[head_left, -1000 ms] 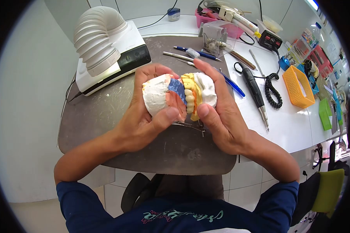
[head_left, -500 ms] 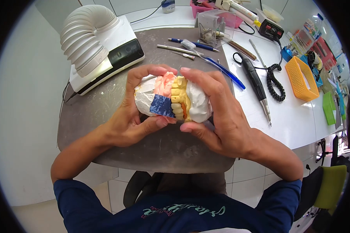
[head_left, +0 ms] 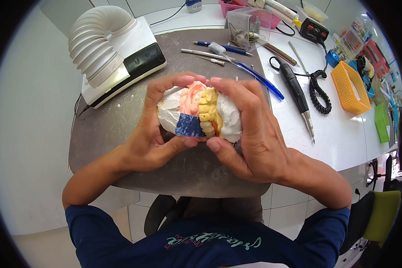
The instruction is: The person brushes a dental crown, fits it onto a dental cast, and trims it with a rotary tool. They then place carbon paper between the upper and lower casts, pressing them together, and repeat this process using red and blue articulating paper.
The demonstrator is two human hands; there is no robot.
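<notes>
Two dental casts meet tooth to tooth between my hands above the grey work mat (head_left: 120,147). My left hand (head_left: 148,134) is wrapped round the pink and white dental cast (head_left: 170,107), thumb below and fingers above. My right hand (head_left: 259,129) grips the yellow and white dental cast (head_left: 228,114) in the same way, with its thumb at the lower edge. A piece of blue articulating paper (head_left: 190,125) lies at the joint, over part of the pink cast and up against the teeth. Whether it passes between the teeth is hidden.
A white suction unit with a ribbed hose (head_left: 96,44) stands left. Behind the casts lie a toothbrush (head_left: 254,76), a blue pen (head_left: 223,48) and thin tools. On the right are a rotary handpiece (head_left: 295,89) with coiled cord and a yellow basket (head_left: 350,89).
The casts have come slightly closer together and turned a little, and my hands have moved with them. My view has shifted slightly. Both hands keep their hold.
</notes>
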